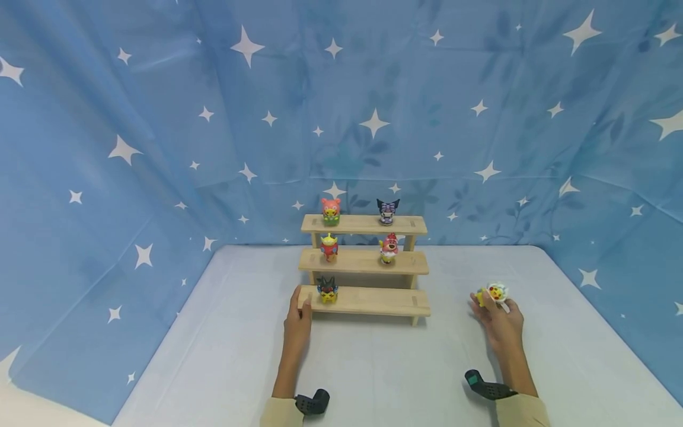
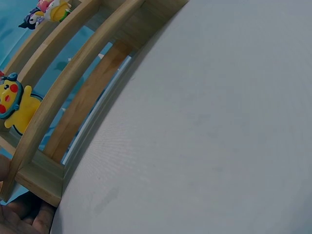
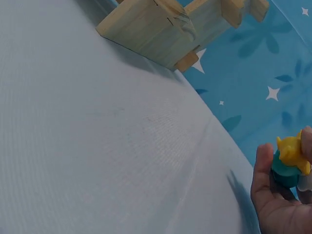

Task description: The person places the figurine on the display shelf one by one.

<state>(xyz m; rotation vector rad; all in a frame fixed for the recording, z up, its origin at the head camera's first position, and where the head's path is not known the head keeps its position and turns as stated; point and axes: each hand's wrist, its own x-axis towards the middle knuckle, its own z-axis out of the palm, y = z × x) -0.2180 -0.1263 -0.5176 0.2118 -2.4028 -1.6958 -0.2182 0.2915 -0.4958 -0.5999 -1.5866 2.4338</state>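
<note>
My left hand (image 1: pixel 297 317) grips the left end of a three-step wooden display stand (image 1: pixel 368 300). In the left wrist view the thumb lies at the front of the board, and the other fingers (image 2: pixel 29 214) are at the end of it. Off to the right of the stand, my right hand (image 1: pixel 500 320) holds a small yellow figurine (image 1: pixel 497 292) with red cheeks and a white frilled headpiece. The right wrist view shows the figurine's yellow and teal side (image 3: pixel 291 153) between thumb and fingers, above the white table.
On the bottom step stands a yellow figurine with a dark spiky hood (image 1: pixel 328 290). The middle step carries a red-suited green figurine (image 1: pixel 329 248) and a pink one (image 1: pixel 389 248). Up top are an orange-pink figurine (image 1: pixel 331 212) and a black-eared one (image 1: pixel 387 211). A starry blue curtain (image 1: pixel 373 154) hangs behind.
</note>
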